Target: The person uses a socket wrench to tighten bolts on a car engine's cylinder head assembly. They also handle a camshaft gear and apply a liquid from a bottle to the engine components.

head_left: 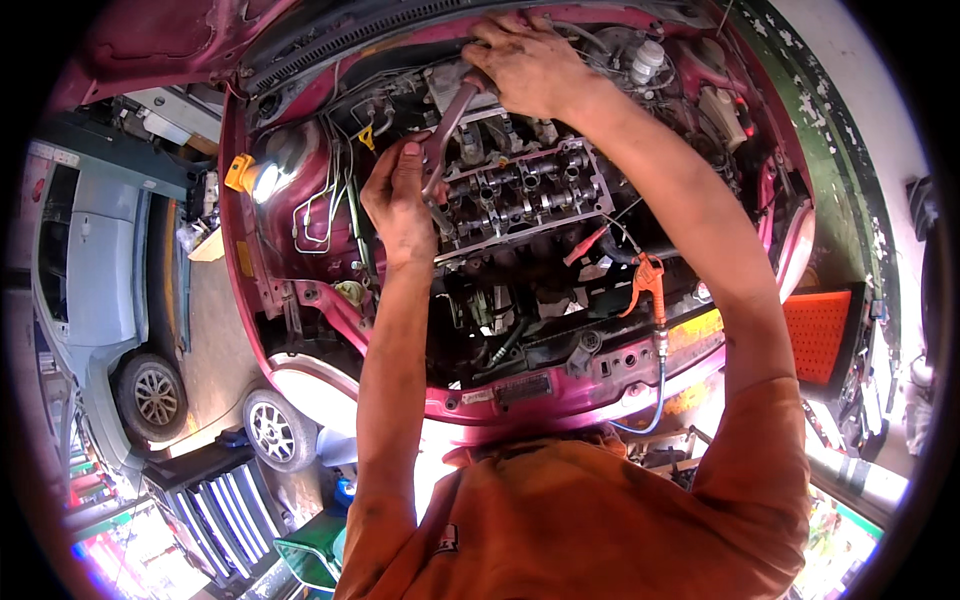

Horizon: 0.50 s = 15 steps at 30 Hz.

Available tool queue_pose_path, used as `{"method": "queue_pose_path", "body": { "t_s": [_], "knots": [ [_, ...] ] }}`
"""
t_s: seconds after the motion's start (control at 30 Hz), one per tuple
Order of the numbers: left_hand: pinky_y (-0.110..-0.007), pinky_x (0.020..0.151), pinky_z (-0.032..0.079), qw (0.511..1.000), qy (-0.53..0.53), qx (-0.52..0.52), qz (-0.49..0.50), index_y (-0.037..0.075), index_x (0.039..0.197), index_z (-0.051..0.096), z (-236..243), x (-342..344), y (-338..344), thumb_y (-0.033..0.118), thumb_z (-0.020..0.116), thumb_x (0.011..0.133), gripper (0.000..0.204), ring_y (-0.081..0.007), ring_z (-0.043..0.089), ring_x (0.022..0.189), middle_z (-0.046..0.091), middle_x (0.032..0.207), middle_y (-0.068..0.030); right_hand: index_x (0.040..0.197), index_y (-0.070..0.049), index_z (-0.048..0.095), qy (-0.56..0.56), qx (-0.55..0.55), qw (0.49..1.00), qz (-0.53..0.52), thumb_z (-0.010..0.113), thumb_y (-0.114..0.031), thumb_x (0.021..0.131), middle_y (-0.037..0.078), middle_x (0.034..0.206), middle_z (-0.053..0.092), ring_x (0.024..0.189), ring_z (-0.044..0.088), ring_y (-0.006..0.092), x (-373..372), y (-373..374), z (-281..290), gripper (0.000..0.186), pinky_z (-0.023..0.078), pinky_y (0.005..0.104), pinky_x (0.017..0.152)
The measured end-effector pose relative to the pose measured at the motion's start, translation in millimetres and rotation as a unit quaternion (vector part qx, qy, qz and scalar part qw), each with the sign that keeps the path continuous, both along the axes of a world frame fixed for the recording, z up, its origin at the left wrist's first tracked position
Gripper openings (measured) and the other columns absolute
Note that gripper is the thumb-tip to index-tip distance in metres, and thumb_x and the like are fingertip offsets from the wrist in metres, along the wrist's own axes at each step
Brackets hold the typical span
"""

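Observation:
A long brown bar-like piece (452,121) slants over the left end of an open engine's cylinder head (530,190), where the camshafts show. My left hand (400,205) is closed around its lower part, the thumb pressed along it. At the upper end of the bar, my right hand (530,72) is closed with curled fingers; how far they wrap round it is partly hidden. Beneath my left fingers, the bar's lower end meets metal parts beside the cylinder head, and the exact contact cannot be made out.
An orange air blow gun (648,280) with a blue hose hangs near the front panel (530,387). A lit yellow work lamp (245,177) sits on the left fender. The raised pink hood (170,45) is at the upper left, and a grey car (100,260) stands beyond.

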<state>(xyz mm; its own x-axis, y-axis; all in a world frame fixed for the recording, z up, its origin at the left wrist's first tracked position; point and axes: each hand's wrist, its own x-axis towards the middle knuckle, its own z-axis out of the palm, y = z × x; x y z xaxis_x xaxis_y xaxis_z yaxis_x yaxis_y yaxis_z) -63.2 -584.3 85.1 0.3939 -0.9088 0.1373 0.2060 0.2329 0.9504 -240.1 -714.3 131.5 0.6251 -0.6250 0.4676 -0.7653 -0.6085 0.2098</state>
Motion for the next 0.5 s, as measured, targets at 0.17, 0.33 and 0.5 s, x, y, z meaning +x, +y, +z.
{"method": "queue_pose_path", "body": {
  "t_s": [0.17, 0.33, 0.5],
  "knots": [
    [-0.034, 0.043, 0.039, 0.998, 0.069, 0.003, 0.013, 0.001, 0.077, 0.057, -4.1, 13.3, -13.9, 0.020, 0.057, 0.096, 0.027, -0.0152, 0.039, 0.039, 0.051, 0.055, -0.0073, 0.105, -0.015, 0.071, 0.069, 0.134, 0.988, 0.016, 0.061, -0.033, 0.085, 0.012, 0.103, 0.070, 0.104, 0.065, 0.0306, -3.4, 0.2, 28.8, 0.028, 0.050, 0.0434, 0.093],
    [-0.030, 0.042, 0.040, 0.991, 0.125, -0.035, -0.024, -0.002, 0.085, 0.062, -10.4, 18.6, -17.5, 0.018, 0.060, 0.094, 0.022, -0.0128, 0.042, 0.040, 0.056, 0.058, -0.0079, 0.090, -0.013, 0.074, 0.039, 0.139, 0.989, -0.024, 0.061, -0.032, 0.076, 0.013, 0.090, 0.072, 0.094, 0.068, 0.0316, 5.7, 1.2, 23.6, 0.027, 0.052, 0.0453, 0.082],
    [-0.031, 0.042, 0.040, 0.989, 0.138, -0.040, -0.046, -0.003, 0.087, 0.063, -8.7, 18.6, -19.3, 0.018, 0.060, 0.095, 0.023, -0.0130, 0.040, 0.039, 0.056, 0.057, -0.0088, 0.089, -0.013, 0.074, 0.042, 0.162, 0.985, -0.050, 0.062, -0.031, 0.074, 0.012, 0.091, 0.072, 0.094, 0.067, 0.0321, 6.5, 5.1, 30.8, 0.026, 0.052, 0.0457, 0.082]
  ]
}}
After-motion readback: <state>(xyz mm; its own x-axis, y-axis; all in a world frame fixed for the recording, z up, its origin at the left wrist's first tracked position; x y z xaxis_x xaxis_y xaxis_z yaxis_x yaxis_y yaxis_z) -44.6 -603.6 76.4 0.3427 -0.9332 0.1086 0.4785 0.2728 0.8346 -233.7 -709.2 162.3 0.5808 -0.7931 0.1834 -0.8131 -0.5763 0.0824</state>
